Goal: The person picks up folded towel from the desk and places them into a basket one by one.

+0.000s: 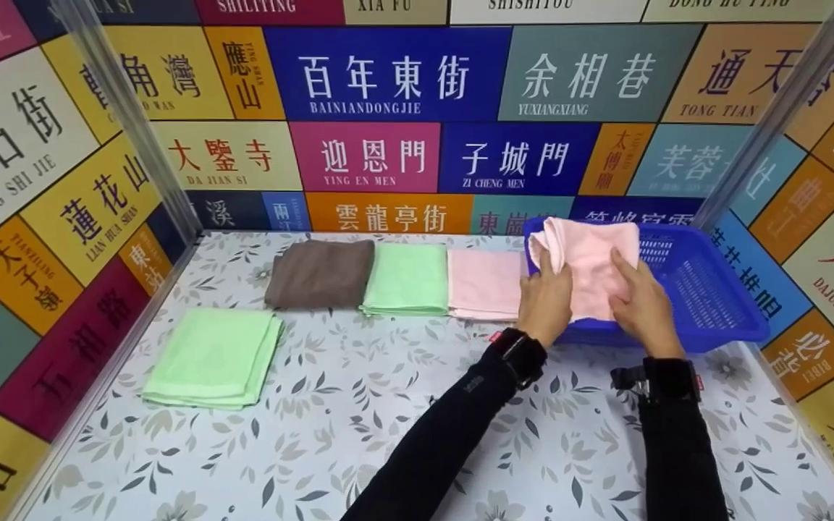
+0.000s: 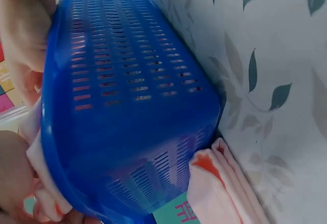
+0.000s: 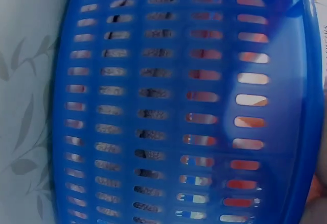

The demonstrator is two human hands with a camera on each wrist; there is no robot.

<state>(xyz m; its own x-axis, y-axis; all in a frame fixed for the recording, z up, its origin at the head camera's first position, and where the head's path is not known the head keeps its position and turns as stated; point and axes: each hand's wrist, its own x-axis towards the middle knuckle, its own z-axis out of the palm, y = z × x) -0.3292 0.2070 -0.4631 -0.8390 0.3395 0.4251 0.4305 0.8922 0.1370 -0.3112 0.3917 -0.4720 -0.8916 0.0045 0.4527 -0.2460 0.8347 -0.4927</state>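
Note:
Both hands hold a folded pink towel (image 1: 594, 257) over the left part of a blue plastic basket (image 1: 714, 329). My left hand (image 1: 546, 300) grips its left edge, where the layers curl over. At the towel's right side, my right hand (image 1: 645, 311) pinches it, thumb on top. In the left wrist view, the held towel (image 2: 47, 196) hangs by the basket rim, and a second folded pink towel (image 2: 217, 196) lies against the basket's end. The right wrist view is mostly filled by the slotted basket wall (image 3: 153, 117); the contents behind it are unclear.
Left of the basket, a folded pink towel (image 1: 482, 282), a green towel (image 1: 408, 278) and a brown towel (image 1: 321, 273) lie in a row. Another green towel (image 1: 211, 354) sits nearer, at left. Sign-patterned walls (image 1: 388, 79) enclose the leaf-patterned tabletop (image 1: 359, 434) at the back and sides.

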